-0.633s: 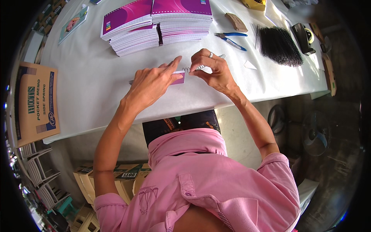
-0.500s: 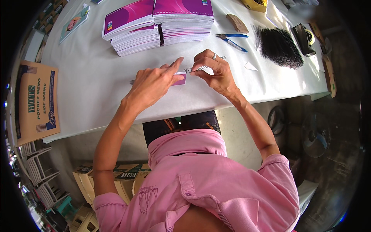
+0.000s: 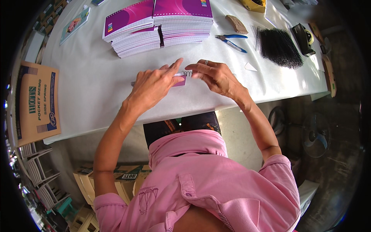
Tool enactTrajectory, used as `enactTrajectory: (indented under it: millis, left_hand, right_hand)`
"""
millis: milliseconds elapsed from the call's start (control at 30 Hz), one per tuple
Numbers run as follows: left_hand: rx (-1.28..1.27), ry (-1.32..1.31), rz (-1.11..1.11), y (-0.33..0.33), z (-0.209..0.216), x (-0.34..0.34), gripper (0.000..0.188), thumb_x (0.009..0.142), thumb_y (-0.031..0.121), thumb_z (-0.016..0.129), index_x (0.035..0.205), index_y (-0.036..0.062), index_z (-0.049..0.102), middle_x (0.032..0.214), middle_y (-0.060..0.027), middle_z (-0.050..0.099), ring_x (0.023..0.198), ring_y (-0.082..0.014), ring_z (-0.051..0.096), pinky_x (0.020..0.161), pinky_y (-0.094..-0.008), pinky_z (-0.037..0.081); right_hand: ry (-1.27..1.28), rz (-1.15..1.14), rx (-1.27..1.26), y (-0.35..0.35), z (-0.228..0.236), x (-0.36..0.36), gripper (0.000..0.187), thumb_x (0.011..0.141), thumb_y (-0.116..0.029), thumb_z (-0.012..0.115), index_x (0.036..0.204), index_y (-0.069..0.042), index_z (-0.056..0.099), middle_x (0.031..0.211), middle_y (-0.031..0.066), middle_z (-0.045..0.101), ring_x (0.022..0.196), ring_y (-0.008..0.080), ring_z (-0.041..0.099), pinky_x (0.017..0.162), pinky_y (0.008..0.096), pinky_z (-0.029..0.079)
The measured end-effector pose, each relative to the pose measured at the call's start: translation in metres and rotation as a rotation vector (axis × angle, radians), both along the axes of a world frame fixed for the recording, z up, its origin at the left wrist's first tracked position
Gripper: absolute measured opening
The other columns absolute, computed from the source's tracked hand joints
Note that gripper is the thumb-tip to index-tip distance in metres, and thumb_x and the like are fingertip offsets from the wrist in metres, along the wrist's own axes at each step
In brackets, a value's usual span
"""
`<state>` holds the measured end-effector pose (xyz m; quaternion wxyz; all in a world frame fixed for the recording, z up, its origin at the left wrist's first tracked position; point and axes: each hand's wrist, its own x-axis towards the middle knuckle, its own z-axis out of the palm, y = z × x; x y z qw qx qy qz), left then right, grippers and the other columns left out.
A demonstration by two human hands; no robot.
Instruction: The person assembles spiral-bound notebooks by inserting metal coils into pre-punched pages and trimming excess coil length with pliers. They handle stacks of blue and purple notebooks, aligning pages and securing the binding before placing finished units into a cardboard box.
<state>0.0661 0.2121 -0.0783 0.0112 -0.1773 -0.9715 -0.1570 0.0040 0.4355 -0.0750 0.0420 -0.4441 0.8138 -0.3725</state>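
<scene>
My left hand [image 3: 154, 82] is closed over a small notebook [image 3: 180, 82] lying on the white-covered table, its thumb pressing the purple cover and its index finger stretched out. Most of this notebook is hidden under the hand. From its upper right corner a thin dark wire spiral [image 3: 187, 73] runs along the edge toward my right hand [image 3: 217, 76]. The fingers of that hand are curled around the spiral's other end, so the rest of the coil is largely covered. Beyond the hands stand two stacks of notebooks with purple covers, a left stack [image 3: 129, 18] and a right stack [image 3: 183, 11].
Blue-handled pliers [image 3: 234, 45] lie right of the stacks, below a brown block [image 3: 236, 24]. Farther right are a heap of black wire spirals [image 3: 281, 48] and a tape dispenser [image 3: 304, 42]. A paper scrap [image 3: 250, 67] lies nearby; a cardboard box [image 3: 46, 102] stands at the left edge.
My right hand has turned and flattened, its fingers now covering more of the spiral. The left hand and notebook stay nearly in place.
</scene>
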Motion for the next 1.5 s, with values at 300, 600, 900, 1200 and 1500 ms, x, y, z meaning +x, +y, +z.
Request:
enactTrajectory:
  millis: [300, 600, 900, 1200, 1500]
  left_hand:
    - [0.032, 0.038, -0.001, 0.005, 0.001, 0.004, 0.06, 0.088, 0.035, 0.065, 0.143, 0.021, 0.046, 0.117, -0.0091, 0.067, 0.082, -0.034, 0.069, 0.069, -0.0438, 0.056]
    - [-0.048, -0.184, -0.143, 0.006, 0.02, 0.015, 0.054, 0.089, 0.045, 0.061, 0.14, 0.0335, 0.048, 0.126, -0.0046, 0.064, 0.084, -0.0319, 0.07, 0.071, -0.0437, 0.058]
    - [-0.119, -0.123, -0.215, 0.013, 0.017, 0.03, 0.062, 0.087, 0.042, 0.063, 0.145, 0.0383, 0.041, 0.132, -0.0008, 0.06, 0.107, -0.0275, 0.066, 0.067, -0.0417, 0.059]
    - [-0.098, -0.167, -0.26, 0.013, 0.017, 0.029, 0.064, 0.088, 0.043, 0.061, 0.147, 0.0346, 0.038, 0.128, -0.0044, 0.062, 0.096, -0.0287, 0.068, 0.068, -0.0439, 0.058]
    - [-0.07, -0.101, -0.107, 0.004, 0.012, 0.035, 0.067, 0.089, 0.041, 0.061, 0.149, 0.0278, 0.035, 0.118, -0.0102, 0.066, 0.082, -0.0349, 0.068, 0.063, -0.0466, 0.055]
  right_hand:
    - [0.239, 0.009, 0.164, -0.006, 0.009, 0.007, 0.018, 0.088, -0.009, 0.064, 0.1, -0.001, 0.054, 0.094, 0.0113, 0.062, 0.08, 0.0347, 0.064, 0.066, 0.0437, 0.052]
    - [0.157, -0.127, 0.343, 0.058, 0.011, -0.148, 0.034, 0.073, 0.015, 0.058, 0.102, -0.003, 0.06, 0.104, 0.0075, 0.065, 0.092, 0.0228, 0.065, 0.073, 0.034, 0.053]
    - [0.052, -0.409, 0.444, 0.087, 0.013, -0.231, 0.032, 0.081, -0.019, 0.068, 0.111, -0.012, 0.059, 0.094, 0.0115, 0.068, 0.084, 0.0302, 0.066, 0.074, 0.038, 0.052]
    - [0.484, 0.495, 0.928, 0.02, 0.026, -0.057, 0.011, 0.074, 0.0, 0.063, 0.085, -0.004, 0.064, 0.089, 0.0044, 0.064, 0.091, 0.0216, 0.063, 0.103, 0.0385, 0.04]
    - [0.088, -0.32, 0.172, 0.044, -0.014, -0.008, 0.034, 0.079, -0.013, 0.072, 0.11, -0.009, 0.058, 0.136, 0.0175, 0.048, 0.124, 0.0397, 0.045, 0.102, 0.0539, 0.04]
